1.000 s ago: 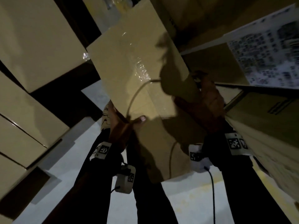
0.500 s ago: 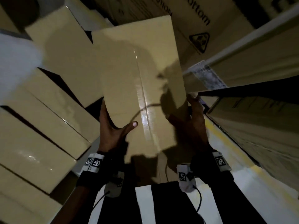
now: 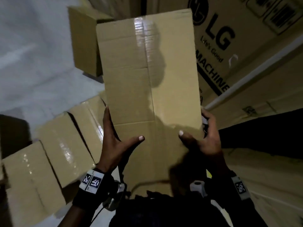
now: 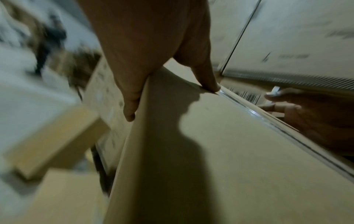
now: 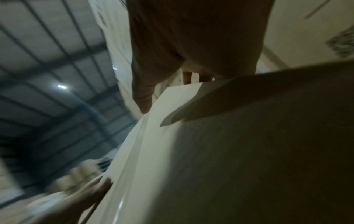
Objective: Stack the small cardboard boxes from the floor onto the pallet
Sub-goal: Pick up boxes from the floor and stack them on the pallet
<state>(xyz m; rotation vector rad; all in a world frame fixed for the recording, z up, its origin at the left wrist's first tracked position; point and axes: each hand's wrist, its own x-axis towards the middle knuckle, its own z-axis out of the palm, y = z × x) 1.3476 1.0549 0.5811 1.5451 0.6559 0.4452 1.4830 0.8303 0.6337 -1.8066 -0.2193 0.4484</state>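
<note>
A long tan taped cardboard box (image 3: 147, 76) fills centre frame, clamped between left hand (image 3: 114, 145) and right hand (image 3: 203, 141); thumbs lie on its top face, fingers wrap round its sides.

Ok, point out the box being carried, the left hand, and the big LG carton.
box (image 3: 147, 71): head view, middle of its taped top face.
left hand (image 3: 113, 145): head view, back of the hand.
LG carton (image 3: 229, 51): head view, printed side beside the logo.

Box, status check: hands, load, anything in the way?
Left hand and right hand grip the box by its sides, thumbs on top. Box held up, off the floor. LG carton close on the right.
</note>
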